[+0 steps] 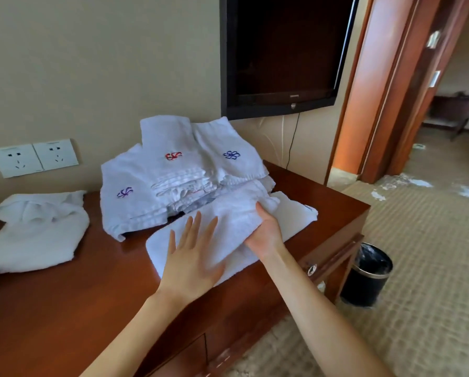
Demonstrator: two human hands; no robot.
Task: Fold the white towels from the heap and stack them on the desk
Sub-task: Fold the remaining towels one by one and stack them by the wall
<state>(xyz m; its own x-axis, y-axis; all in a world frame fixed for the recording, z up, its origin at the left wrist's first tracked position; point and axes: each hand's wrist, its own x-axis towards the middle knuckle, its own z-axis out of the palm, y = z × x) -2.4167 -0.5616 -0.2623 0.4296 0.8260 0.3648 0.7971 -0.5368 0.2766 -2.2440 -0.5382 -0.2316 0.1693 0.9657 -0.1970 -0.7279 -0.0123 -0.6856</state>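
A white towel (236, 227) lies partly folded near the front right edge of the wooden desk (64, 308). My left hand (192, 257) lies flat on its near part with fingers straight and spread. My right hand (264, 229) grips the towel's right side, thumb on top and fingers hidden under the cloth. Behind them a heap of white towels (179, 175) with red, blue and purple embroidered flowers leans against the wall. One more white towel (35, 232), loosely crumpled, lies at the desk's left end.
A black TV (282, 50) hangs on the wall just above the heap. Two wall sockets (33, 157) sit at the left. A black waste bin (366, 276) stands on the carpet by the desk's right end, near an open doorway (445, 118).
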